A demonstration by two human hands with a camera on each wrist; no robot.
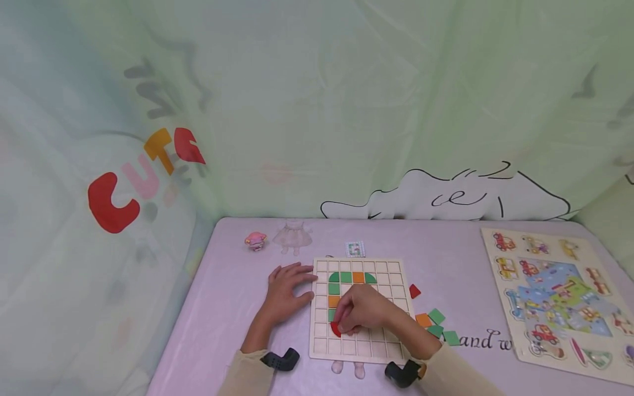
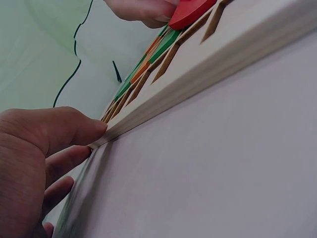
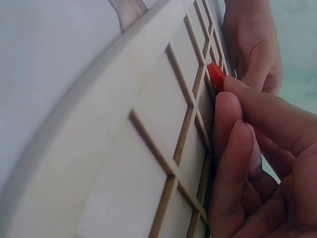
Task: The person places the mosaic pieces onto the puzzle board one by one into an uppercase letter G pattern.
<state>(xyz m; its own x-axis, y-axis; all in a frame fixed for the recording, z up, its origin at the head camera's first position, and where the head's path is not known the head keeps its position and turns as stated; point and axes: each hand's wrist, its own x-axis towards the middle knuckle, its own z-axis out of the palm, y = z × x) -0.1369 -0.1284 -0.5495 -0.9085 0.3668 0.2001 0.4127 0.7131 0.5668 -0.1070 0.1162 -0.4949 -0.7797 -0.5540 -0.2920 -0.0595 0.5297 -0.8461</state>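
A wooden grid board (image 1: 391,352) lies on the table, with green and orange tiles in some of its squares. Between thumb and fingers, my right hand (image 1: 365,308) pinches a red rounded tile (image 1: 335,329) at a square just below the left column of tiles. The right wrist view shows that red tile (image 3: 216,75) tilted at the fingertips. At the board's left edge, my left hand (image 1: 287,291) has its fingers loosely spread, thumb and fingertips touching the rim. In the left wrist view the left thumb (image 2: 79,130) rests against the board's side.
Right of the board lie a red tile (image 1: 415,291) and several loose green and orange tiles (image 1: 423,320). A picture puzzle board (image 1: 545,297) covers the table's right side. Behind the grid board are a small patterned card (image 1: 354,249) and a pink figurine (image 1: 255,241).
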